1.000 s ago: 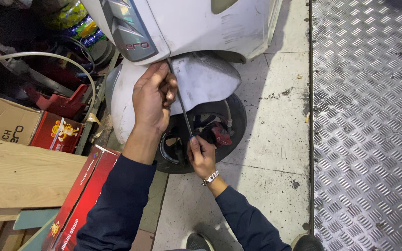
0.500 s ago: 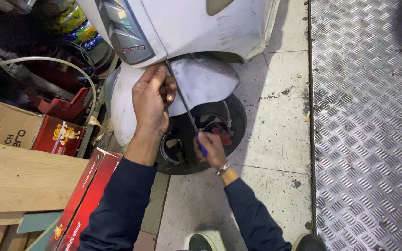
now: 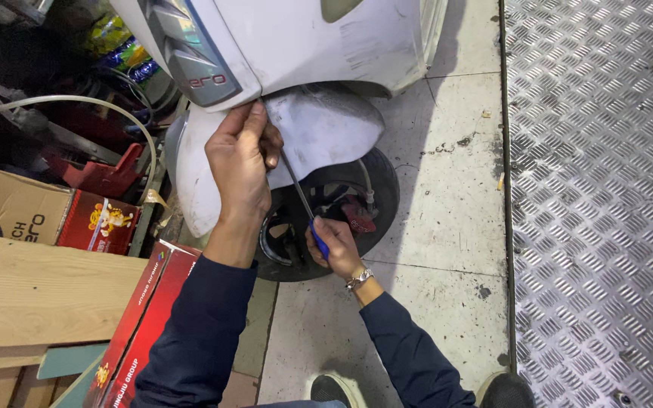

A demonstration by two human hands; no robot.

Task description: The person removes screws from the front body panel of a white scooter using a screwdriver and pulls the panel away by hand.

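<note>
Our right hand (image 3: 334, 243) clamps the blue-handled long-shafted screwdriver (image 3: 307, 211) (tip hidden behind fingers), while our left hand (image 3: 239, 162) grips the white plastic scooter mudguard (image 3: 326, 128).

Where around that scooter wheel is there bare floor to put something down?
The pale floor tiles between the front wheel and the ribbed metal plate lie bare, apart from specks of dirt. To the left it is crowded: red boxes, a cardboard box, a wooden board and a hose.
</note>
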